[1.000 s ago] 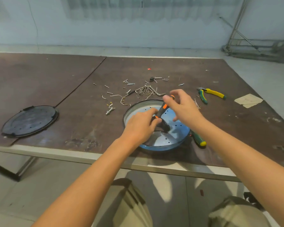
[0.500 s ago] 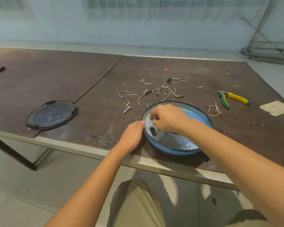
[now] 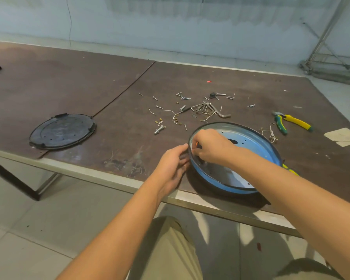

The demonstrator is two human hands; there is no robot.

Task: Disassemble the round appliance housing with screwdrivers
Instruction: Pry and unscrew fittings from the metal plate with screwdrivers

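Round housing [image 3: 257, 145]: right hand [image 3: 210, 147] inside, fingers [image 3: 199, 153] gripping orange screwdriver [image 3: 194, 143]; left hand [image 3: 174, 164] fingers straight against outer rim.

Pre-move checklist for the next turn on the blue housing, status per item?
1. Housing braced: left hand touches the outer rim of the blue housing; ok.
2. Tool in grip: right hand is curled round an orange-handled tool inside the housing; ok.
3. Tip seated on a fastener: hidden by the right hand; cannot tell.
4. Housing fully on the table: near rim sits close to the front edge, yet on it; ok.
5. Loose screws clear of the housing: they lie behind it, apart; ok.
6. Black cover off: lies far left; ok.
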